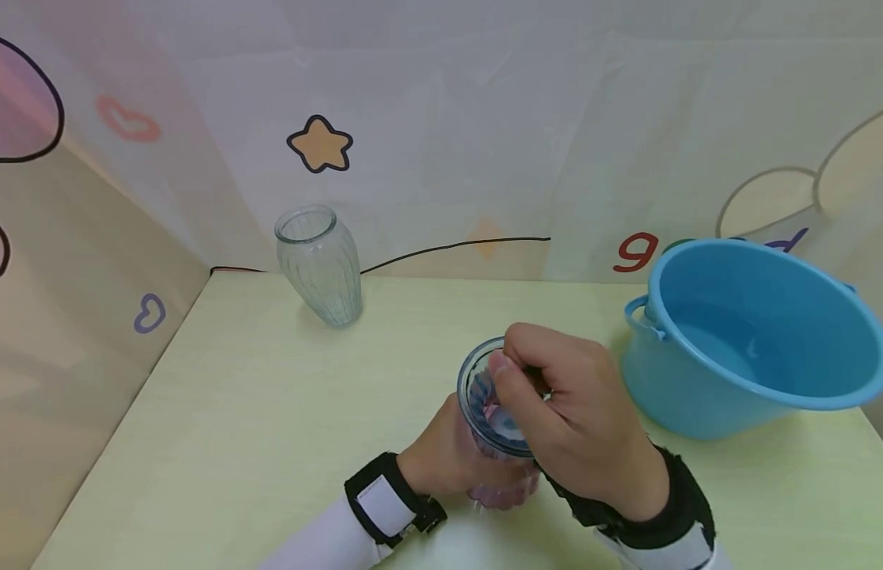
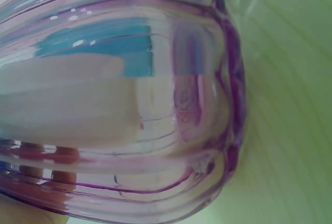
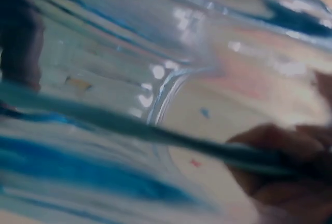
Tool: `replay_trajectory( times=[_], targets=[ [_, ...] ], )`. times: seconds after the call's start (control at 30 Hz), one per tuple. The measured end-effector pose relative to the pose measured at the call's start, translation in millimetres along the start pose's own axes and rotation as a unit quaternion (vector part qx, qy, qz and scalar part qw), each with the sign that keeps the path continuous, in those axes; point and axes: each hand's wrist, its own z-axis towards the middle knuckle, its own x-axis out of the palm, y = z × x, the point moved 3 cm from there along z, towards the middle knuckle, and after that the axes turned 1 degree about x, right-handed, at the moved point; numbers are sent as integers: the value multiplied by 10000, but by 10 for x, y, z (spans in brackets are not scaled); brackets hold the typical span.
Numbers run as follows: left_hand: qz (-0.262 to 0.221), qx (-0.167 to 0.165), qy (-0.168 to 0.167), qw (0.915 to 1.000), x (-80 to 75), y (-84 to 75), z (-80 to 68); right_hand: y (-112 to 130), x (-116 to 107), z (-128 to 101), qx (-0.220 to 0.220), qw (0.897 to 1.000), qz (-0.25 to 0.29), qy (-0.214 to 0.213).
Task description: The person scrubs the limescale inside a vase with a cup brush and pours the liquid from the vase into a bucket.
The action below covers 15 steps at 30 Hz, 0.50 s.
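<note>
A ribbed glass vase, tinted pink-purple below and blue at the rim, point(image 1: 504, 497) tilts over the table in the head view. My left hand point(image 1: 455, 455) grips it around the side. Its purple ribbed base point(image 2: 233, 99) fills much of the left wrist view. Over the vase's mouth, my right hand point(image 1: 584, 419) has its fingers curled, thumb against the index finger. Those fingers pinch a thin dark green stick point(image 3: 119, 120), blurred in the right wrist view. What is at the stick's other end cannot be made out.
A clear ribbed vase point(image 1: 320, 269) stands toward the back left of the pale table point(image 1: 220, 443). At the right is a blue bucket point(image 1: 698, 396) with a handle. Printed cloth point(image 1: 448, 142) hangs behind the table and along its left side.
</note>
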Motion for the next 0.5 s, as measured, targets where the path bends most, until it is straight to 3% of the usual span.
replay_trajectory(
  times=[0.17, 0.5],
  targets=[
    [-198, -10, 71, 9998, 8, 7, 9, -20, 25, -2, 388, 9975, -146, 579],
    [-160, 145, 73, 9997, 14, -7, 41, -8, 64, -2, 350, 9905, -315, 1289]
  ],
)
